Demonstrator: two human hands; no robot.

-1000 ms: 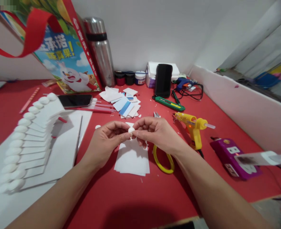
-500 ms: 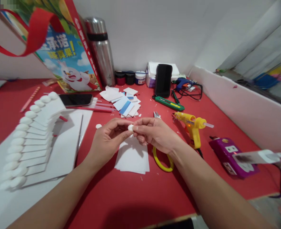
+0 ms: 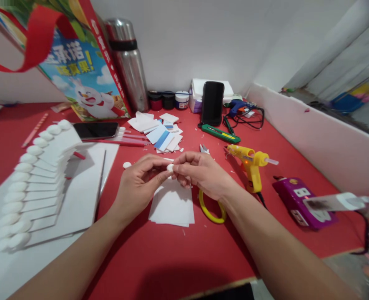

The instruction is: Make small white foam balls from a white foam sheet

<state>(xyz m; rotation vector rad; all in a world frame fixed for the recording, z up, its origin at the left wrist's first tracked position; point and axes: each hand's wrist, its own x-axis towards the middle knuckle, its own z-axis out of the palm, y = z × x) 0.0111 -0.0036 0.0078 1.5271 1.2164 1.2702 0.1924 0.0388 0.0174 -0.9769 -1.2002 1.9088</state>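
My left hand (image 3: 142, 183) and my right hand (image 3: 203, 173) meet above the red table (image 3: 159, 258), and both pinch a small white round piece (image 3: 170, 167) between their fingertips. Beneath them lies a stack of white sheets (image 3: 172, 206). Yellow-handled scissors (image 3: 211, 206) lie partly under my right wrist. A second small white round piece (image 3: 127, 165) rests on the table left of my left hand.
At left, white strips with round white tips (image 3: 37, 183) fan out on a white board. A yellow glue gun (image 3: 249, 164) and purple power strip (image 3: 303, 202) stand right. Phones, paper scraps (image 3: 159, 133), a steel flask (image 3: 126, 62), paint jars and a printed bag (image 3: 78, 71) line the back.
Both hands keep pinching the white piece and have shifted slightly; the view has tipped a little. Nothing else moved.
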